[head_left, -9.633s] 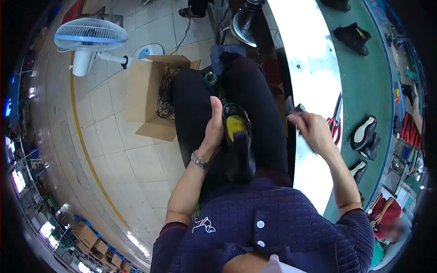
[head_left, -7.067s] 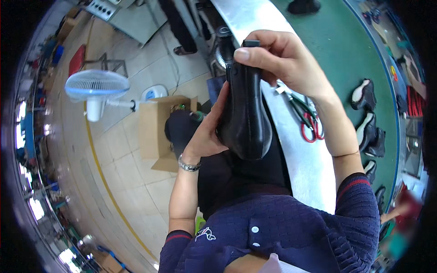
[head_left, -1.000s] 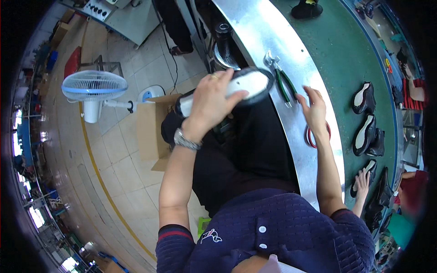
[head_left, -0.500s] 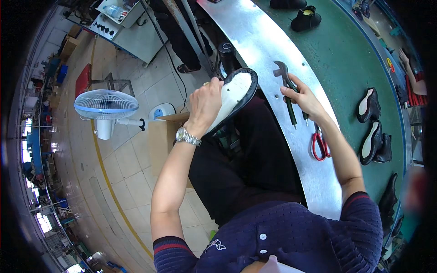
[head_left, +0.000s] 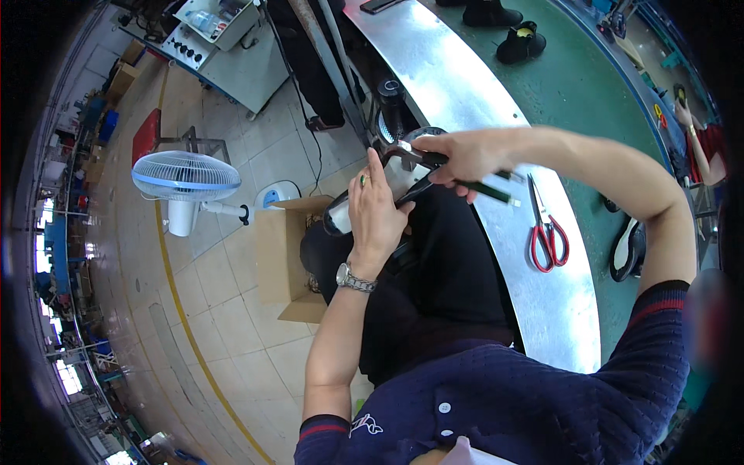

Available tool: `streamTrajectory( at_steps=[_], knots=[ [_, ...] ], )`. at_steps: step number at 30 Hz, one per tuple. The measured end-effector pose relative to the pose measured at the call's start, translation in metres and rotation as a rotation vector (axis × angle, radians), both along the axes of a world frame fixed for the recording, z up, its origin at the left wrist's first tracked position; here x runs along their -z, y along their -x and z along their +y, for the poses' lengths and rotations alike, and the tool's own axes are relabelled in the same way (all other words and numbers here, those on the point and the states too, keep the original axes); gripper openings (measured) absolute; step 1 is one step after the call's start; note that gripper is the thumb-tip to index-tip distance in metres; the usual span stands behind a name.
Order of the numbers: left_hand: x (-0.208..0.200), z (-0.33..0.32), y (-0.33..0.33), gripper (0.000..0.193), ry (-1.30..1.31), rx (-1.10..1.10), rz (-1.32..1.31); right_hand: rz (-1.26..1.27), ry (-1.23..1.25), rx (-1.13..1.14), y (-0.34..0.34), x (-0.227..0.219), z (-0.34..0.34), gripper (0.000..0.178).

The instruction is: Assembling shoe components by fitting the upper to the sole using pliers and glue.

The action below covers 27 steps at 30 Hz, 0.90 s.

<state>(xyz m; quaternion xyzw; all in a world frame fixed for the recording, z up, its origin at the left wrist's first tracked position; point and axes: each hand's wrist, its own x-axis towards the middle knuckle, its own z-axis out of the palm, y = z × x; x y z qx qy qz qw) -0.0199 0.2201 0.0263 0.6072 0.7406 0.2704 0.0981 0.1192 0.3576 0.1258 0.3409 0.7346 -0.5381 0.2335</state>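
My left hand (head_left: 373,217) grips a black shoe upper with a white sole underside (head_left: 401,177), held sole up over my lap. My right hand (head_left: 465,159) is closed around dark-handled lasting pincers (head_left: 496,194). The jaws of the pincers sit against the shoe's edge, near my left fingertips. Whether they pinch the leather is hard to see. Red-handled scissors (head_left: 549,244) lie on the metal bench (head_left: 554,310) to the right of the pincers.
A green belt (head_left: 535,89) carries several black shoes (head_left: 521,43) beyond the bench. Beside my legs stands an open cardboard box (head_left: 279,256), with a fan (head_left: 186,178) further left. Another person (head_left: 705,147) works at far right; a metal post (head_left: 329,58) rises ahead.
The pincers have moved left from over the bench onto the shoe, with my right arm swung across. My left hand has shifted lower and turned the shoe.
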Motion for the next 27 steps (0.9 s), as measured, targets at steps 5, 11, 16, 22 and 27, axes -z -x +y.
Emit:
streamTrajectory(
  at_steps=[5, 11, 16, 22, 27],
  knots=[
    [0.010, -0.001, -0.010, 0.091, -0.135, -0.016, 0.008, 0.362, -0.567, -0.030, -0.038, 0.047, -0.035, 0.055],
    [0.015, -0.008, -0.012, 0.078, -0.255, -0.002, 0.085, 0.384, -0.764, -0.106, -0.049, 0.055, -0.041, 0.056],
    [0.029, -0.012, -0.005, 0.068, -0.326, 0.057, 0.286, 0.008, -1.023, -0.492, -0.036, 0.016, -0.032, 0.059],
    [0.037, -0.007, -0.009, 0.064, -0.321, 0.058, 0.369, 0.356, -0.680, 0.056, -0.014, -0.014, -0.017, 0.054],
    [0.041, -0.006, -0.002, 0.064, -0.323, 0.036, 0.396, 0.177, -0.665, -0.187, -0.004, 0.005, -0.009, 0.050]
  ],
)
